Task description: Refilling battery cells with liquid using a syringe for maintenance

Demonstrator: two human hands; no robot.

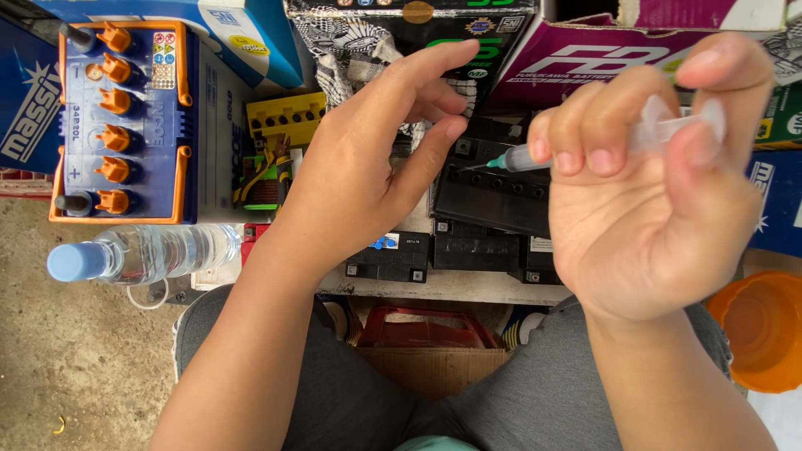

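We count one syringe (585, 146), clear-barrelled with a green hub and a thin needle pointing left. Our right hand (660, 200) has it: fingers curled around the barrel, thumb on top at the plunger end, so the hand is closed about the syringe. The needle tip lies above the far edge of a black battery (493, 196) on the shelf.

Our left hand (368, 159) is half open and holds nothing; the index finger is stretched out to the right, the thumb reaches toward the needle tip, and the other fingers are bent. The syringe lies just right of this hand, with the needle tip near the thumb but apart from it.

Small black batteries on the near shelf edge: at least three visible. One large battery (125, 121) with a blue top sits far left, carrying six orange caps (114, 102) in a row. One clear water bottle (142, 255) with a blue cap lies on its side at near left. One orange bucket (760, 330) stands at near right. Several cardboard boxes (585, 50) are stacked along the far side.
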